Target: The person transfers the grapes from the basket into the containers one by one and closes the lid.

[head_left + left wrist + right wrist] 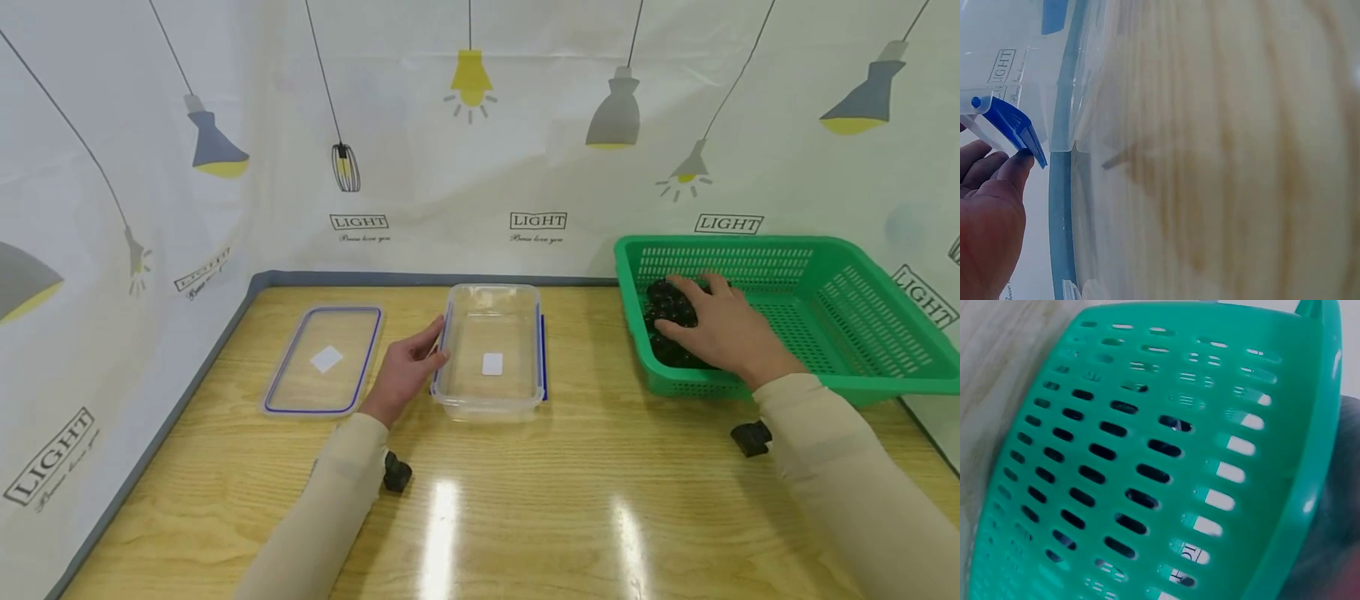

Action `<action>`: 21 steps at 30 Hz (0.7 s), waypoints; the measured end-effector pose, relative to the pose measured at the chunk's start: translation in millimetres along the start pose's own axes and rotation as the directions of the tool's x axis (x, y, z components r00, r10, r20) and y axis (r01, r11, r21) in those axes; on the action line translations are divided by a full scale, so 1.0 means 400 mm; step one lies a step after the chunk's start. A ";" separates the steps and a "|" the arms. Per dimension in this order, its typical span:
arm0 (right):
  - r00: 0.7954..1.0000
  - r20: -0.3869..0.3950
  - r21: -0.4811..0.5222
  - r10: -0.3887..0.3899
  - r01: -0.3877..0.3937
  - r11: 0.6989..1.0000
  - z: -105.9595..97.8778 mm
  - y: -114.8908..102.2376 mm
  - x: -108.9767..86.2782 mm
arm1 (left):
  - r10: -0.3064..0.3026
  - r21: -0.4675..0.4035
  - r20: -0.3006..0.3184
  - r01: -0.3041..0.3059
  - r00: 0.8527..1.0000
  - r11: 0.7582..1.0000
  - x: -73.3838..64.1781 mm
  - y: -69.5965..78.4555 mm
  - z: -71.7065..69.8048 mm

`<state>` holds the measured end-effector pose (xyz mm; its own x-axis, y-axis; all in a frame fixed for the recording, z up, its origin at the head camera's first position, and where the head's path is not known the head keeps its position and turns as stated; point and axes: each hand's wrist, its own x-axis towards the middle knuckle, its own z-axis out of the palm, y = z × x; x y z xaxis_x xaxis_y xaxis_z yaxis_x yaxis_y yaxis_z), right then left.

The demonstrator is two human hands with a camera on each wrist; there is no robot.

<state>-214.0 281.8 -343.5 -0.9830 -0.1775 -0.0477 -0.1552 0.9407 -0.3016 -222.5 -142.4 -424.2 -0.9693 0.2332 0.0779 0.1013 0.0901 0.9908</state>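
On the wooden table stands a clear plastic food container (491, 333) with no lid on it and a white square label inside. My left hand (405, 371) holds it at the left wall; in the left wrist view, its thumb and fingers meet the blue side latch (1015, 128). My right hand (727, 329) reaches into a green plastic basket (877, 383), fingers spread over a dark, glossy, lumpy cluster (671, 354) at the basket's left end. In the right wrist view, the basket's slotted wall (1104, 462) hides that hand's fingers, and dark shapes show through the slots.
A clear lid (337, 333) with a blue seal lies flat left of the container. Behind the table hangs a white sheet (450, 167) printed with lamps. A blue-grey strip (420, 279) borders the table's back edge.
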 end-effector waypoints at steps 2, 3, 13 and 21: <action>1.000 0.029 -0.004 -0.011 0.011 1.000 -0.003 0.003 0.002 | -0.005 0.008 0.000 0.005 1.000 1.000 0.001 0.002 0.001; 0.999 0.045 -0.012 -0.020 0.020 1.000 -0.002 0.005 0.004 | -0.006 0.010 -0.002 0.006 1.000 1.000 0.001 0.003 0.001; 0.983 0.181 -0.034 -0.045 0.052 0.998 0.020 0.024 0.023 | -0.038 0.016 -0.014 0.038 0.999 0.999 -0.004 0.004 0.001; 0.966 0.259 -0.019 0.005 0.000 1.000 0.025 0.038 0.029 | -0.028 0.041 -0.022 0.029 0.999 0.999 -0.001 0.007 0.001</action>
<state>-226.9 291.2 -358.3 -0.9247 -0.2416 -0.2944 -0.1570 0.9461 -0.2833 -221.6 -141.9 -421.6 -0.9764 0.2095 0.0521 0.0820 0.1368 0.9872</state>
